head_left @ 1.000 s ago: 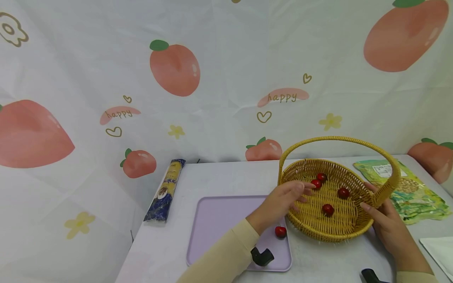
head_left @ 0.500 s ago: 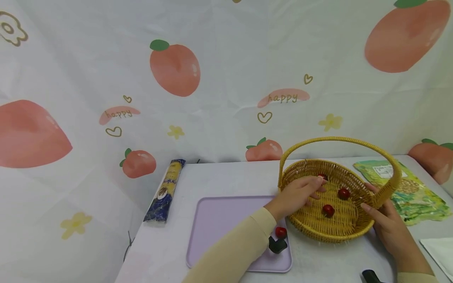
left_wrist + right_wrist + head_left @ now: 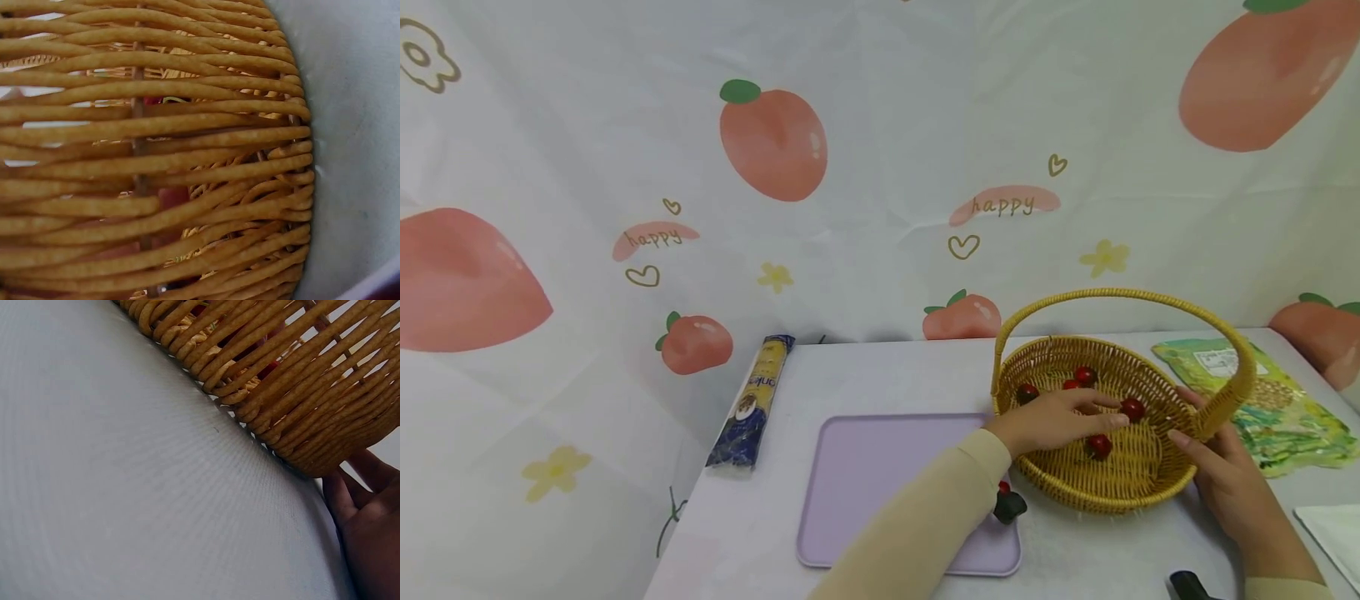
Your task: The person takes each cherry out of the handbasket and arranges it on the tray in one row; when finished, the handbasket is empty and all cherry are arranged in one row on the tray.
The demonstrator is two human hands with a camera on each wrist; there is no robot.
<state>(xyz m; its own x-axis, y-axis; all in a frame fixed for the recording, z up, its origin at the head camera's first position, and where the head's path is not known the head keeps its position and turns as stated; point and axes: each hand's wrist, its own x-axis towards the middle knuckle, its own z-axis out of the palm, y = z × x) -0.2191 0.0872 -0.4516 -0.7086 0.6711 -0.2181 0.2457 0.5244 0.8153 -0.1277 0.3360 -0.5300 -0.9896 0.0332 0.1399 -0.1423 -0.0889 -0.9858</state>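
My left hand (image 3: 1071, 419) reaches over the left rim into a yellow woven basket (image 3: 1120, 492). Its thumb and forefinger extend to the left side of a dark red cherry (image 3: 1133, 409), apparently at its surface. More cherries lie inside: one (image 3: 1099, 447) just below the hand, one (image 3: 1086, 376) toward the back, one (image 3: 1027, 392) by the left wall. My right hand (image 3: 1228, 475) grips the basket's right side, thumb over the rim. In the right wrist view, fingers (image 3: 369, 472) press the outer wicker (image 3: 312, 425). Wicker fills most of the left wrist view.
A lilac tray (image 3: 865, 467) lies left of the basket, with a red cherry (image 3: 1003, 487) near its right edge, partly behind the black wrist camera (image 3: 1009, 506). A blue-yellow packet (image 3: 750, 404) lies far left, a green bag (image 3: 1270, 400) right. The basket handle (image 3: 1120, 294) arches overhead.
My left hand has moved rightward, deeper into the basket, from the left rim across to the right-hand cherry. Cherries at the left and back are uncovered. The right hand keeps its hold.
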